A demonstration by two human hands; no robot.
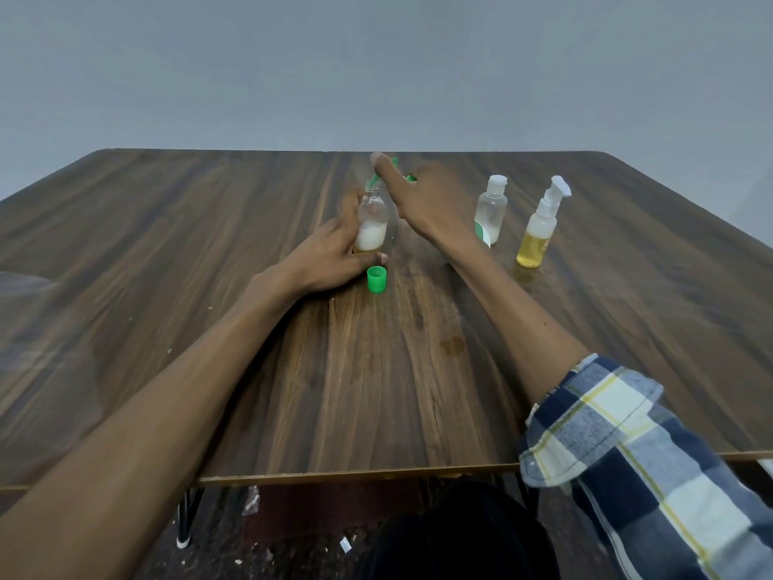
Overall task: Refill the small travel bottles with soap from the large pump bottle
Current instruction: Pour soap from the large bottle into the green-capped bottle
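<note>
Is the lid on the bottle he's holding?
No, off. The bottle has an open neck, and a green cap sits on the table beside it.

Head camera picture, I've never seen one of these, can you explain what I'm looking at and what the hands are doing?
It is a single view from a camera worn on a person's head, looking down at their own arms over a wooden table. The left hand steadies a small clear bottle partly filled with white soap, its green cap lying beside it. The right hand has a grip on something green at the bottle's mouth; it is too blurred to name. Further right stand a white-capped bottle and a pump bottle of yellow liquid.
</note>
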